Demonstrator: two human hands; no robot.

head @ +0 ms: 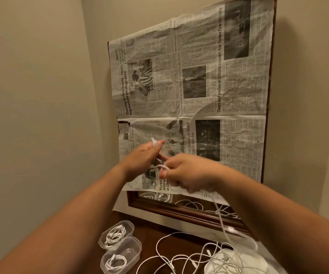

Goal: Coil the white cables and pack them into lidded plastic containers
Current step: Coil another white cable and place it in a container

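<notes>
The corner had plain beige walls, and a framed mirror [179, 211] stood there with a newspaper [199, 86] covering most of its glass, above a dark wooden tabletop [149, 232]. In the head view, the left hand [143, 157] held some turns of a white cable [153, 142] at its fingertips, and the right hand [189, 173] pinched the next loop close beside it. The tail of this cable hung down from the right hand into the loose cables [179, 258] lying tangled on the tabletop. Two plastic containers [118, 234] nearby each had a coiled cable inside. I judged that the tail could catch in the tangle and drag other cables along, or that the pull could slide the turns off the left fingers, because the grip looked light
</notes>
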